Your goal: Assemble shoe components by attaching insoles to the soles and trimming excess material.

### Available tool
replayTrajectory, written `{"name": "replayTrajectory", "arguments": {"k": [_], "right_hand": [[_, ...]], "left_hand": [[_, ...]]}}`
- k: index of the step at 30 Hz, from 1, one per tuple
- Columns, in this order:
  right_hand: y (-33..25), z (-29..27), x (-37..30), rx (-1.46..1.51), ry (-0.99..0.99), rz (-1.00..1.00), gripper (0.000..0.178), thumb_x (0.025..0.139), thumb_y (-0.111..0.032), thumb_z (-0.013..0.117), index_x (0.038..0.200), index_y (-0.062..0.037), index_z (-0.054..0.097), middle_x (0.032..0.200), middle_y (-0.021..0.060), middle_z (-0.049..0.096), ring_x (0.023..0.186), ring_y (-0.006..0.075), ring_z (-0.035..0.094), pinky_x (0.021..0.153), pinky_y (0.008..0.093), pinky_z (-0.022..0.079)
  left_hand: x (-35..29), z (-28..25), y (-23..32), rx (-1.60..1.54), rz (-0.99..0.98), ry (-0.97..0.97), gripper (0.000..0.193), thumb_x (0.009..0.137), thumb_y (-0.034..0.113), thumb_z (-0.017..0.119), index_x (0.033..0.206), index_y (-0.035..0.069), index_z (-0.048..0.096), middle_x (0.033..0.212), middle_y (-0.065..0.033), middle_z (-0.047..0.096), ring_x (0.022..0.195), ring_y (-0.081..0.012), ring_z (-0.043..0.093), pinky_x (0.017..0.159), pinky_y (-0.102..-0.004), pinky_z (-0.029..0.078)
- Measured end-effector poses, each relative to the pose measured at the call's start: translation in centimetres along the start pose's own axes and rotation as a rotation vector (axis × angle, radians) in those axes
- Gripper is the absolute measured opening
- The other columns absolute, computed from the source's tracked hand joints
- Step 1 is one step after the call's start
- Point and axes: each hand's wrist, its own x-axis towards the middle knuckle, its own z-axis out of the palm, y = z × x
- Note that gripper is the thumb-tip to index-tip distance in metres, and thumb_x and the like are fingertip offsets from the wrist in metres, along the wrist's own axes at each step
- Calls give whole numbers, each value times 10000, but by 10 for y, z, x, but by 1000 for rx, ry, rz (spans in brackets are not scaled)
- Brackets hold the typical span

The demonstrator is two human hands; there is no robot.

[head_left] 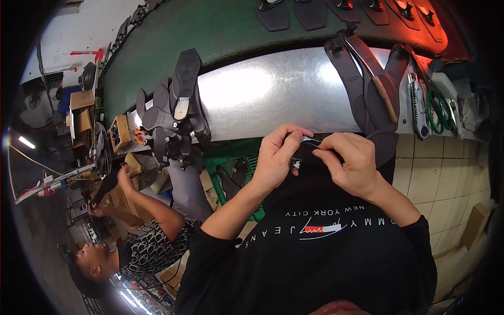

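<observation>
In front of my chest, both hands hold a small dark strap with a shiny metallic piece [296, 163]. My left hand [275, 157] is closed round it, thumb on top. My right hand [347, 157] pinches its other side between thumb and bent fingers. Part of the strap is hidden by the fingers and blends into my black shirt. Just beyond my right hand, dark shoe soles [350, 86] lie in a pile on the metal tabletop [262, 97]. Across them rests a long tool with a brown handle [385, 98].
Black sandals with buckles [178, 123] are heaped left. A utility knife [418, 107] and green-handled scissors [437, 111] sit at the right end. Soles [310, 17] line the green belt [220, 31] beyond. A green crate [257, 157] stands below; a co-worker [152, 247] works at left.
</observation>
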Motion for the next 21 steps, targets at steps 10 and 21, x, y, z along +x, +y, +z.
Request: {"name": "replayTrajectory", "arguments": {"k": [10, 21], "right_hand": [[2, -7, -5, 146, -65, 231, 156, 741, -59, 710, 774, -33, 560, 646, 90, 602, 573, 231, 617, 510, 319, 452], [-3, -10, 22, 299, -276, 395, 117, 774, -129, 695, 776, -18, 659, 680, 105, 639, 569, 211, 619, 518, 312, 440]], "left_hand": [[-7, 4, 2, 41, 21, -10, 156, 893, 109, 588, 1013, 11, 600, 761, 4, 587, 649, -46, 541, 533, -212, 501], [-10, -16, 19, -43, -72, -60, 143, 878, 104, 576, 973, -3, 580, 768, -46, 607, 589, -107, 559, 504, -235, 479]]}}
